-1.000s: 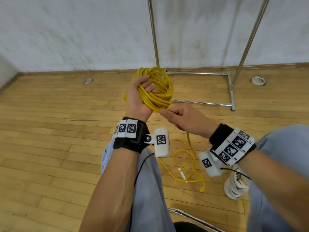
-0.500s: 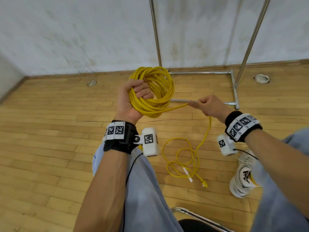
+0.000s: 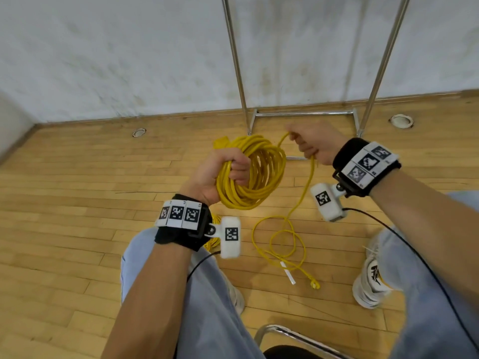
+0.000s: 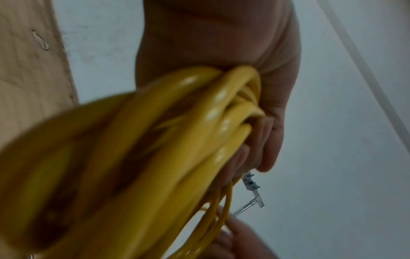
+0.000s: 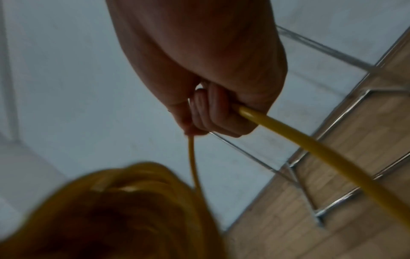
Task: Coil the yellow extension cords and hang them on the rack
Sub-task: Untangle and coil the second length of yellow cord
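Note:
My left hand [image 3: 228, 172] grips a thick coil of yellow extension cord [image 3: 261, 177], its fingers curled round several loops [image 4: 221, 122]. The right hand [image 3: 309, 143] is raised to the right of the coil and holds the free run of the same cord [image 5: 288, 140] in a fist. From that fist the cord drops to loose loops on the floor [image 3: 282, 237], ending in a yellow plug [image 3: 315, 284]. The metal rack [image 3: 305, 114] stands against the wall just beyond the hands; only its uprights and base bars show.
Wooden floor meets a white wall [image 3: 129, 60] at the back. Round floor sockets [image 3: 139, 132] sit left and right of the rack. My legs and white shoe [image 3: 370, 281] are below, and a chrome chair frame [image 3: 293, 335] lies at the bottom edge.
The right hand has drawn the cord up and to the right, then back toward the top of the coil. The left hand with the coil has turned slightly. Fewer loose loops lie on the floor.

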Action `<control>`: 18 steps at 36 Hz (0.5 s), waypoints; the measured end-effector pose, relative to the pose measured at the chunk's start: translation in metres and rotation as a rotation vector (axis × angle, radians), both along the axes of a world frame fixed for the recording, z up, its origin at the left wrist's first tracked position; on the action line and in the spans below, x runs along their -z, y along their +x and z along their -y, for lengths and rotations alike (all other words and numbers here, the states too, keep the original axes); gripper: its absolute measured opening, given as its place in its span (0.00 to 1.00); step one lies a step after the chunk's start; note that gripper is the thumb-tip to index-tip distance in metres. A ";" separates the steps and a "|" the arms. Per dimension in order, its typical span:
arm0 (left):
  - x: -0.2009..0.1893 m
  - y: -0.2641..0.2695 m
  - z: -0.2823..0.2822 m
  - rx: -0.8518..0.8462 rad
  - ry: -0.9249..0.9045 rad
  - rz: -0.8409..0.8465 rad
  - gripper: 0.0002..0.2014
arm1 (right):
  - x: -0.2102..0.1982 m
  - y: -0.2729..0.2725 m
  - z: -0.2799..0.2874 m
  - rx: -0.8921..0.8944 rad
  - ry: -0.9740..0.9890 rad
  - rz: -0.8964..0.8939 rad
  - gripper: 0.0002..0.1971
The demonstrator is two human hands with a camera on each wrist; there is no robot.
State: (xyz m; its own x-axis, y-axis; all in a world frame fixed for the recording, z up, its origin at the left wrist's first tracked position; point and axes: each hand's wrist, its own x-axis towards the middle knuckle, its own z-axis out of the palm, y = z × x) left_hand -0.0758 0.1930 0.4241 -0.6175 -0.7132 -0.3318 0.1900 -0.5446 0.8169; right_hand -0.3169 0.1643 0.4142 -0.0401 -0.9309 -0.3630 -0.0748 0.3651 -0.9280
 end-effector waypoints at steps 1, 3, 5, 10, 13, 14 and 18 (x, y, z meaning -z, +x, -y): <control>0.001 -0.003 -0.001 -0.006 0.004 0.047 0.16 | -0.005 0.003 -0.001 -0.017 -0.005 0.062 0.16; 0.002 -0.008 -0.002 -0.030 0.010 0.145 0.15 | -0.017 0.012 -0.011 -0.062 -0.013 0.172 0.16; 0.004 -0.014 -0.003 -0.053 0.003 0.245 0.15 | -0.024 0.020 -0.024 -0.095 -0.032 0.222 0.15; 0.010 -0.028 -0.005 -0.112 -0.080 0.412 0.12 | -0.036 0.041 -0.056 -0.162 -0.242 0.142 0.14; 0.011 -0.039 -0.009 -0.176 -0.083 0.445 0.11 | -0.041 0.054 -0.064 -0.150 -0.361 0.130 0.11; 0.012 -0.043 -0.011 -0.199 -0.069 0.440 0.12 | -0.041 0.058 -0.067 -0.127 -0.380 0.138 0.11; 0.011 -0.053 -0.016 -0.292 -0.011 0.340 0.16 | -0.037 0.069 -0.073 -0.122 -0.500 -0.002 0.11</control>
State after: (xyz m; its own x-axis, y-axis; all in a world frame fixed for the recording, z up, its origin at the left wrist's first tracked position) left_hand -0.1283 0.2094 0.4132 -0.2472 -0.8461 -0.4722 0.0543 -0.4987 0.8651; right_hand -0.2478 0.2371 0.4510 0.0793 -0.9886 0.1282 -0.0909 -0.1352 -0.9866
